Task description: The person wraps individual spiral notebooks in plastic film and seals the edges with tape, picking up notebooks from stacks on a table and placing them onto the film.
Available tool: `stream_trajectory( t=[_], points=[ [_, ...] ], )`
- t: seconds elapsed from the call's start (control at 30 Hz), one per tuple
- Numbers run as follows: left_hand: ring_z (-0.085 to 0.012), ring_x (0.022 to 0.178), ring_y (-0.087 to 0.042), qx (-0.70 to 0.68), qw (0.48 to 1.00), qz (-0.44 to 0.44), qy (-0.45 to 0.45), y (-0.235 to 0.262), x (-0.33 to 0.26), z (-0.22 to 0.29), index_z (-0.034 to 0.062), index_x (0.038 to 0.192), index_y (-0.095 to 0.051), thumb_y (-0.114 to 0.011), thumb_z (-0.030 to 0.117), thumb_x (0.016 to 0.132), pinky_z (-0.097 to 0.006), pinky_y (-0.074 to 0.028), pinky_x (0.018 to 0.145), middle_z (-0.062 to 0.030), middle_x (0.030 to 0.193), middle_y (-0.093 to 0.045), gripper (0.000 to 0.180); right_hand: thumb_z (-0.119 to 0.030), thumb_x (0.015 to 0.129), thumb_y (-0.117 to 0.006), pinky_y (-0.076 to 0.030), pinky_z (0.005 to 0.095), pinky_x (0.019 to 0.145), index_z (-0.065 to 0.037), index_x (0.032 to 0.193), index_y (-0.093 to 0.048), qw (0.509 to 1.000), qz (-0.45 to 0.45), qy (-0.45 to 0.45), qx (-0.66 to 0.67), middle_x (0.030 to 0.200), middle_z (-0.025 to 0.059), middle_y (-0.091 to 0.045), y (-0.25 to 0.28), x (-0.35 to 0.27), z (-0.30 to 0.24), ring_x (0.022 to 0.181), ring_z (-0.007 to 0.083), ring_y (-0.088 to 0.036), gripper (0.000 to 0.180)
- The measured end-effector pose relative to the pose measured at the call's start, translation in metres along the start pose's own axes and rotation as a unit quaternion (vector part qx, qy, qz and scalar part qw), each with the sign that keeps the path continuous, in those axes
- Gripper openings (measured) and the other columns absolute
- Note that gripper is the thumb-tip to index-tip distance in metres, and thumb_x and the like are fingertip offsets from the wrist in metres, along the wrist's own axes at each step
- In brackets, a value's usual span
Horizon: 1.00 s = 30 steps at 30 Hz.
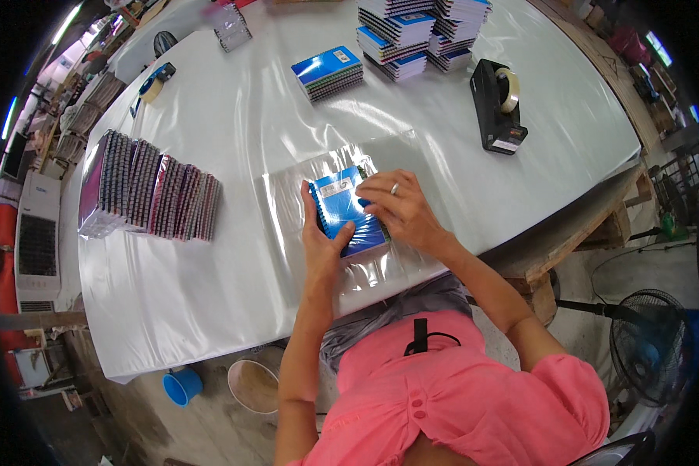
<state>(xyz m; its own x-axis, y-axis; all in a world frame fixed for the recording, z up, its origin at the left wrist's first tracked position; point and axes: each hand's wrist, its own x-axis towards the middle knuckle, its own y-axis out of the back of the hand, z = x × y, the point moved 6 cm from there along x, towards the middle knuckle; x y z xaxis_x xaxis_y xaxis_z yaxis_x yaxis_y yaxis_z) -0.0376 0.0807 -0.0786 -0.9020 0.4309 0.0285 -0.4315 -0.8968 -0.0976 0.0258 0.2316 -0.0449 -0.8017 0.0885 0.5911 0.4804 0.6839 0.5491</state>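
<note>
While the left hand (324, 237) clasped the spiral edge of a small stack of blue notebooks (348, 208), the right hand (400, 210) pressed flat on top, fingers spread. Lying on slippery clear wrap (287, 202) mid-bench (233, 124), the stack appeared light, stiff, best gripped by its sides.

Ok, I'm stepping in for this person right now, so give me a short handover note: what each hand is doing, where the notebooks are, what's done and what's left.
Left hand: grips the near left edge of a small stack of blue notebooks.
Right hand: rests on the stack's top and right side.
The stack lies on a clear plastic sheet on the white table, not yet wrapped.
Done: a row of wrapped bundles stands on edge at left.
Left: a loose blue stack and taller piles at the far side. The black tape dispenser sits to the right.
</note>
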Motion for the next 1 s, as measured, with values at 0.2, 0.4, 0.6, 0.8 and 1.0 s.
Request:
stream_trajectory(
  t=[0.2,0.4,0.6,0.8,1.0],
  points=[
    [-0.0247,0.126,-0.045,-0.039,0.999,0.002,0.004,0.009,0.008,-0.004,0.0020,0.151,-0.013,-0.067,0.002,0.076,-0.033,-0.035,0.106,-0.0199,0.143,-0.040,0.093,-0.028,0.085,-0.067,-0.022,0.0489,0.107,-0.013,0.104,-0.068,0.992,-0.071,0.057,-0.088,0.118,-0.0028,-0.064,-0.014,-0.013,-0.016,0.118,0.0141,-0.053,0.025],
    [-0.0250,0.138,-0.033,0.087,0.995,0.040,0.019,0.010,0.019,-0.016,-0.0018,0.150,-0.014,-0.066,0.013,0.085,-0.032,-0.028,0.110,-0.0201,0.153,-0.027,0.084,-0.028,0.081,-0.070,-0.021,0.0500,0.108,-0.014,0.115,-0.066,0.981,-0.140,0.078,-0.111,0.120,-0.0048,-0.064,-0.008,-0.007,-0.016,0.121,0.0125,-0.052,0.037],
    [-0.0234,0.130,-0.041,0.120,0.991,0.031,-0.039,0.011,0.018,-0.016,-0.0018,0.150,-0.015,-0.064,0.012,0.089,-0.032,-0.034,0.107,-0.0200,0.150,-0.032,0.079,-0.018,0.087,-0.066,-0.043,0.0314,0.092,-0.005,0.097,-0.069,0.978,-0.038,-0.092,0.184,0.112,0.0036,-0.067,0.005,0.074,0.055,0.106,0.0193,-0.059,0.016],
    [-0.0236,0.127,-0.044,0.167,0.985,0.013,-0.028,0.014,0.019,-0.022,0.0015,0.151,-0.013,-0.060,0.013,0.089,-0.031,-0.034,0.106,-0.0237,0.145,-0.037,0.079,-0.026,0.081,-0.071,-0.044,0.0292,0.081,-0.004,0.082,-0.068,0.923,-0.296,-0.086,0.232,0.077,0.0015,-0.065,-0.066,0.129,0.085,0.081,0.0117,-0.058,0.022],
    [-0.0255,0.129,-0.042,0.196,0.978,0.032,-0.064,0.015,0.014,-0.021,0.0041,0.152,-0.012,-0.058,0.013,0.090,-0.033,-0.032,0.107,-0.0232,0.146,-0.035,0.078,-0.026,0.075,-0.078,-0.043,0.0273,0.065,-0.003,0.070,-0.066,0.926,-0.275,-0.148,0.212,0.066,0.0027,-0.063,-0.084,0.119,0.094,0.066,0.0092,-0.055,0.027]
  ],
)
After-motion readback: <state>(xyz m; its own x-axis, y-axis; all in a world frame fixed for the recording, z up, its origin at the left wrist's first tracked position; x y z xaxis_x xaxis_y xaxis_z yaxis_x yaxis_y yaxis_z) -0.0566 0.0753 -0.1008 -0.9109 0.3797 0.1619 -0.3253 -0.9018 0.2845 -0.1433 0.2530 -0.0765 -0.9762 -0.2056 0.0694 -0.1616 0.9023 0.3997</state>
